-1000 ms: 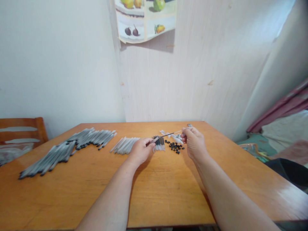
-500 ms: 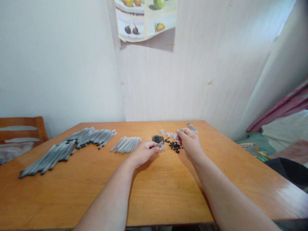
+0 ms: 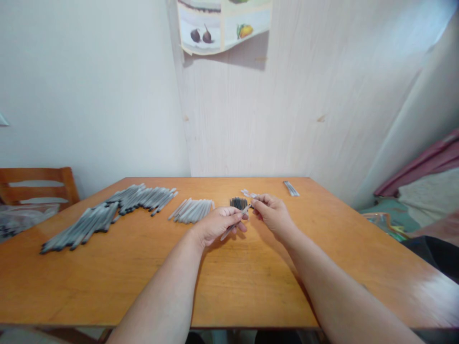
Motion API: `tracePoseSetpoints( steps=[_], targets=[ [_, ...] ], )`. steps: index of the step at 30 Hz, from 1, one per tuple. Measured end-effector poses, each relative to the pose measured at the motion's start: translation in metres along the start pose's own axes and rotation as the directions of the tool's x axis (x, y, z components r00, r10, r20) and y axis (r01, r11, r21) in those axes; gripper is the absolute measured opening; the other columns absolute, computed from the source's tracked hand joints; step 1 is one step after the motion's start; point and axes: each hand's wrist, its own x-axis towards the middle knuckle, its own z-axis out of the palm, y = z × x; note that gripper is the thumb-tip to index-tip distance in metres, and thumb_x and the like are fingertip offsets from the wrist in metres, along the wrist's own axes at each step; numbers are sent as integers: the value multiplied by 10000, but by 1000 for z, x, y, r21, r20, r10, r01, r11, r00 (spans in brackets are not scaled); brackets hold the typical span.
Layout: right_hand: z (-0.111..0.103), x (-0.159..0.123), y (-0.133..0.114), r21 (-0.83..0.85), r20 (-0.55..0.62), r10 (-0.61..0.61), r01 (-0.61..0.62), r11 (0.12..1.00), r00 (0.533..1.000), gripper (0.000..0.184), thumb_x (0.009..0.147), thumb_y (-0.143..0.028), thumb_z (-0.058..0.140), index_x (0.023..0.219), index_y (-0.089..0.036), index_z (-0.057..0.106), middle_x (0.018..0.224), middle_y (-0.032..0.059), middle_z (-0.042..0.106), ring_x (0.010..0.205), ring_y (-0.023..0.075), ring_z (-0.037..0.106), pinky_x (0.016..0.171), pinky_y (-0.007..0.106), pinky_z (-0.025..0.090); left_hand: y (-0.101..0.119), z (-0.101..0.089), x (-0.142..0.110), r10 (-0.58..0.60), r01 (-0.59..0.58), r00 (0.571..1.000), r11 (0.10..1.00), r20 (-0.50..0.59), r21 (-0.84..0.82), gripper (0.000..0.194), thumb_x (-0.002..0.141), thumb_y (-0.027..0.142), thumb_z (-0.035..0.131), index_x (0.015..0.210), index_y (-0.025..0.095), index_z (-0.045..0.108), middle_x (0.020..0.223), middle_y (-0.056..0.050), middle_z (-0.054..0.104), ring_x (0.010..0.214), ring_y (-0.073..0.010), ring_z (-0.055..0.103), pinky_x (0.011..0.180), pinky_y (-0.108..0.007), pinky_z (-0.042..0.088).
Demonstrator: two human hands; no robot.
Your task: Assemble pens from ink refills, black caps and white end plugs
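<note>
Pen barrel [image 3: 226,233] sits pinched in left hand [image 3: 217,223] over table [image 3: 247,286]; right hand [image 3: 271,213] pinches small dark piece [image 3: 251,206] at its far end. I read insertion; next needs straight alignment.

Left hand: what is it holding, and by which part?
The left hand pinches a slim pale tube near its middle, both ends sticking out.

Bright | glare on table [image 3: 423,294], right | shadow beneath poster [image 3: 225,28] | edges stretched
</note>
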Motion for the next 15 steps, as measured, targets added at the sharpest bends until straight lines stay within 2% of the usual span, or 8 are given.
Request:
tracePoseSetpoints(
  steps=[7,15],
  targets=[
    [4,-2,0,-135,28,-63,66,989,998,257,810,-403,579,705,-171,617,593,-10,566,545,121,487,542,253,375,0,1,2,11,-11,1000,1000,-23,-4,460,787,534,674,1017,136,681,818,-104,697,601,-111,554,567,-225,370],
    [3,-2,5,-180,75,-116,128,975,990,246,833,-354,524,784,-168,676,653,4,614,591,133,523,588,264,404,2,2,1,11,-11,998,1000,-57,-4,450,796,510,678,1020,119,676,803,-87,687,593,-95,534,568,-219,358]
  ],
)
